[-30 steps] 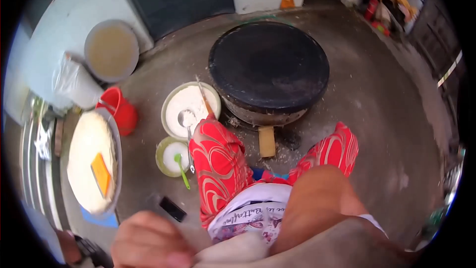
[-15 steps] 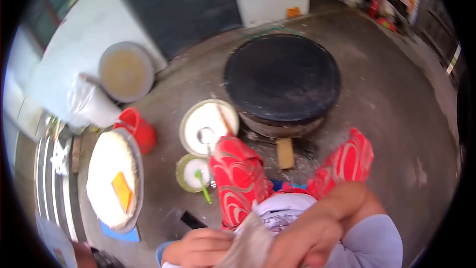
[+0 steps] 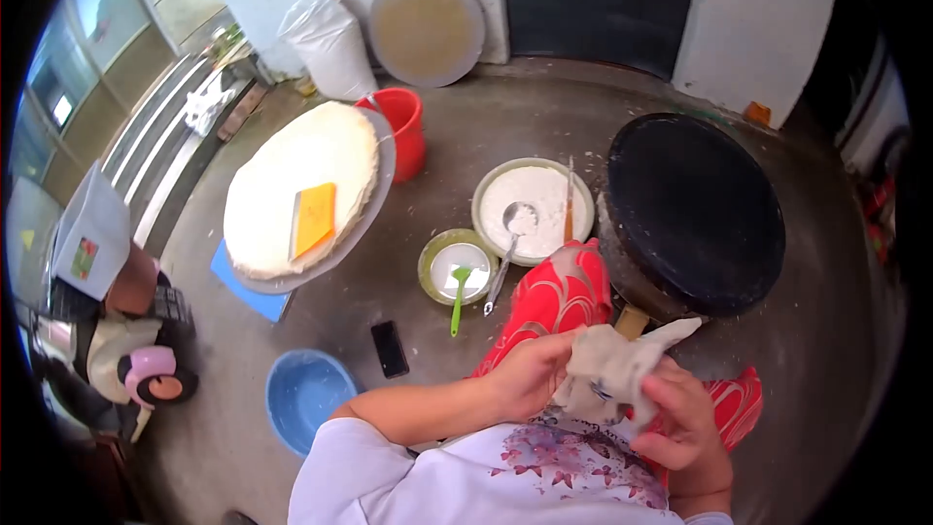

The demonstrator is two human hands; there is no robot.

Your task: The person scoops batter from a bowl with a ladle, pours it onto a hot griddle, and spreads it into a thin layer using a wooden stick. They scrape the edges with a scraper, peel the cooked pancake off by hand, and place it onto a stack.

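A crumpled greyish cloth (image 3: 612,365) is held up over my lap between both hands. My left hand (image 3: 535,374) grips its left side, with the fingers partly behind the fabric. On the other side my right hand (image 3: 680,413) has its fingers curled round the cloth. Just beyond my knees is a large round black griddle (image 3: 695,214) on a drum-like base. Left of it stands a wide bowl of white batter (image 3: 505,190) with a metal ladle (image 3: 507,258) and a wooden-handled tool (image 3: 570,204) in it. A green brush (image 3: 458,301) rests in a smaller green bowl (image 3: 428,277).
A stack of pale round flatbreads (image 3: 282,175) bears an orange scraper (image 3: 315,219). A phone (image 3: 390,349) and blue basin (image 3: 306,394) lie on the floor. Behind are a red bucket (image 3: 400,126), white sack (image 3: 335,49) and round tray (image 3: 428,29). Steps are at the left.
The view has swung left, so the floor items appear further right. Both hands have risen from low against my body and now hold the cloth up over my lap.
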